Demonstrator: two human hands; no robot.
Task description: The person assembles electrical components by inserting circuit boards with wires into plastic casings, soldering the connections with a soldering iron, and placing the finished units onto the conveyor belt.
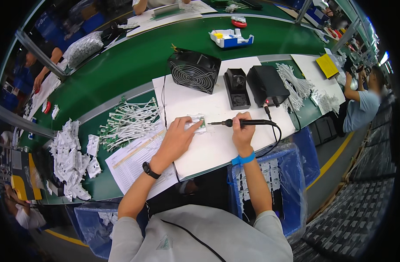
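Observation:
My left hand (176,139) rests on the white work surface (211,153), its fingers and thumb holding a small white plastic housing (201,127) with a bit of green circuit board in it. The fingers hide part of that piece. In my right hand (242,134) is a black soldering iron (227,123), gripped like a pen. Its metal tip points left and lies just right of the housing; whether they touch I cannot tell. A cable runs from the iron to a black soldering station (268,85). Beside the station stands a black iron holder (237,89).
A black fan (194,70) stands behind my hands. White wires with green boards (130,123), a printed sheet (136,159) and piled white housings (69,159) lie left. More white cables (291,85) lie right. A lined blue bin (296,187) stands below the right edge. Other people work nearby.

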